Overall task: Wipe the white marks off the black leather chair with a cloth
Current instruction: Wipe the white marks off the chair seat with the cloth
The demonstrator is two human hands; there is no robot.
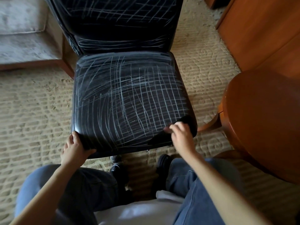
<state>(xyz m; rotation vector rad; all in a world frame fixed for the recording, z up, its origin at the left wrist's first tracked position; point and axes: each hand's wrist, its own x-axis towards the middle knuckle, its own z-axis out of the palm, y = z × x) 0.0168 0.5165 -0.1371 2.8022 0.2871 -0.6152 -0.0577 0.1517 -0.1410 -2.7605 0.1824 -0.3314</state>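
— Chair, quick?

— Black leather chair (129, 75) stands on the beige carpet (35, 101), facing the seated person. A grey cushion (24, 30) is on one side, a round wooden table (263, 120) on the other.

— Marks?

— White marks (146, 96) criss-cross the whole seat and run up the backrest.

— Hands?

— Left hand (73, 147) is wrapped round the seat's front-left corner, gripping it. Right hand (180, 135) has its fingers curled on a black cloth (190, 125), holding it against the front-right corner of the seat.

— Anything else?

— Jeans (194, 184), black shoes (163, 161) under the seat's front edge.
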